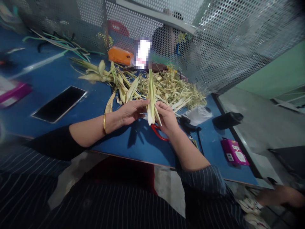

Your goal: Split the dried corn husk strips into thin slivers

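Left hand [133, 111] and right hand [168, 117], fingers nearly closed, pinch a long, creased, pale yellow-green husk [151, 95] above the blue surface [147, 156], narrow tip toward twelve o'clock, shredded pile [176, 86] at two o'clock.

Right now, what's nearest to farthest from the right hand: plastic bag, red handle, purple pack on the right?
1. Red handle, just below the right hand.
2. Plastic bag, to the hand's right.
3. Purple pack, farther right, lower in view.

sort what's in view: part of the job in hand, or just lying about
Likely in the job:
pale leaves in left hand and right hand
heaped dry leaves
perhaps red handle

Seemingly lying about:
dark-screened phone
orange packet
magenta pack at right
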Action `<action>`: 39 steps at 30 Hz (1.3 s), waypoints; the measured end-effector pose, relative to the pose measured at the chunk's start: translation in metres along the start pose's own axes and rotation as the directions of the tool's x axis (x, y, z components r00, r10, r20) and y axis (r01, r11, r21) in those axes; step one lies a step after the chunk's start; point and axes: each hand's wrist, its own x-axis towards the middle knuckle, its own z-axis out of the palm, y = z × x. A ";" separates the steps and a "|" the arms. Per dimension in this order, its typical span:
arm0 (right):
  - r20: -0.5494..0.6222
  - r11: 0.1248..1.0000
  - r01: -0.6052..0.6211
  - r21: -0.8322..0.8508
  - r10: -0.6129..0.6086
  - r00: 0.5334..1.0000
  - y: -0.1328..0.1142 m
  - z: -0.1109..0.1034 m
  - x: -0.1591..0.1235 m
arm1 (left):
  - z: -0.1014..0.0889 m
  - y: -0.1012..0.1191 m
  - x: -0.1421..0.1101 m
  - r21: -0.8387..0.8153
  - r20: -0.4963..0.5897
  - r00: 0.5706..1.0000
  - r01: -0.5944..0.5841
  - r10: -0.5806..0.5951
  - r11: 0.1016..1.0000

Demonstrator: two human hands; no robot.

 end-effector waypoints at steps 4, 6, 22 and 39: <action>0.022 1.000 0.006 0.025 -0.006 1.000 0.002 0.000 0.001 | -0.001 -0.002 0.002 0.000 0.047 0.999 -0.009 0.009 1.000; 0.042 0.999 0.028 0.033 -0.030 0.999 0.005 -0.001 0.002 | 0.002 -0.001 0.000 0.031 0.053 0.999 -0.013 0.011 0.999; -0.060 0.909 0.260 -0.326 -0.294 0.954 0.007 -0.003 0.004 | 0.017 0.000 -0.015 0.598 -0.008 0.885 -0.369 0.465 0.712; -0.312 0.956 0.094 -0.278 -0.182 0.932 0.006 -0.017 0.013 | -0.017 0.053 0.004 0.588 -0.352 0.667 -0.389 0.657 0.709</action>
